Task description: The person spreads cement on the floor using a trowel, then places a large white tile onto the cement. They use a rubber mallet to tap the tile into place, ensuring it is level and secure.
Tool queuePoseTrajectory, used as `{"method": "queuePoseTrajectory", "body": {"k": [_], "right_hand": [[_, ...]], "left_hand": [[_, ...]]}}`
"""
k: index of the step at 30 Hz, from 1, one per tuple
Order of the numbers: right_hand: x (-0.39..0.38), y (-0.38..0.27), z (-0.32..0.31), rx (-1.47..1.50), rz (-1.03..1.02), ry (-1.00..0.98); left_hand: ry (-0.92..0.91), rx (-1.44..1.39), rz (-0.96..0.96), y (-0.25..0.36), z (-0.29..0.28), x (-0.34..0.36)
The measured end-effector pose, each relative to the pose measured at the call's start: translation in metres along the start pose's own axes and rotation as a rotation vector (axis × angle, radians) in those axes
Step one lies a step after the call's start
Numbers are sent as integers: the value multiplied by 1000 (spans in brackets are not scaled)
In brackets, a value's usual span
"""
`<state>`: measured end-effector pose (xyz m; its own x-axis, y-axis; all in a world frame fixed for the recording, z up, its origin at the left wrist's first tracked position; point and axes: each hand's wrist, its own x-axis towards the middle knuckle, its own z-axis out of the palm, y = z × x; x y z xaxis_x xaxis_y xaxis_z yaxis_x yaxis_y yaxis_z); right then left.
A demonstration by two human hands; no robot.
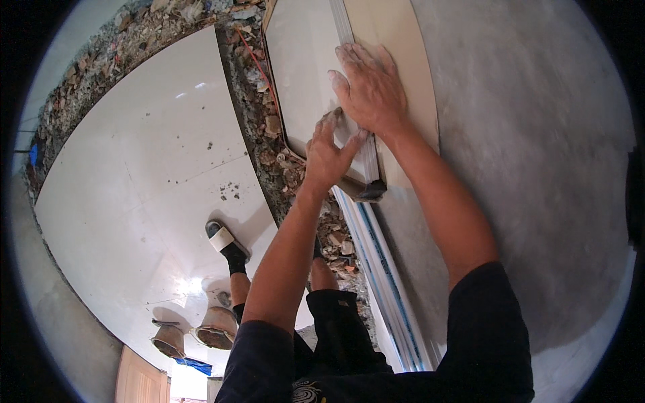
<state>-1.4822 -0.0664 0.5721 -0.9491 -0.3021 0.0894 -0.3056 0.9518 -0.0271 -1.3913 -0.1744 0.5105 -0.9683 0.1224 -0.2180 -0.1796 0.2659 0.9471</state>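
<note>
A large glossy cream tile (302,60) leans on edge against a grey cement wall (537,148), with a beige tile (390,30) behind it. My left hand (329,151) grips the front tile's near edge, thumb and fingers wrapped around it close to its lower corner. My right hand (371,91) lies flat with fingers spread over the tile edges, pressing toward the wall. Both forearms come up from the lower edge of the picture.
White floor tiles (148,188) cover the floor at left. A strip of broken rubble (269,141) runs between them and the wall. My foot in a black-and-white sandal (225,242) stands on the floor tiles. Pale plastic strips (383,269) lie along the wall's base. Two dirty buckets (195,332) stand lower left.
</note>
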Motion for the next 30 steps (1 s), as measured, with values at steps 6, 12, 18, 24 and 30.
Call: {"method": "queuePoseTrajectory", "body": {"k": [6,12,18,24,30], "right_hand": [[0,-1,-1,50,39,4],[-3,-1,2,102,37,71],[-4,2,3,122,13,97],[4,0,-3,-40,3,65],[5,-2,-5,-16,-5,58]], "left_hand": [[66,245,163,-4,4,-2],[28,359,236,-3,-5,4],[-1,290,224,-10,-11,7],[-2,321,234,0,-27,8],[55,439,224,9,-24,-2]]}}
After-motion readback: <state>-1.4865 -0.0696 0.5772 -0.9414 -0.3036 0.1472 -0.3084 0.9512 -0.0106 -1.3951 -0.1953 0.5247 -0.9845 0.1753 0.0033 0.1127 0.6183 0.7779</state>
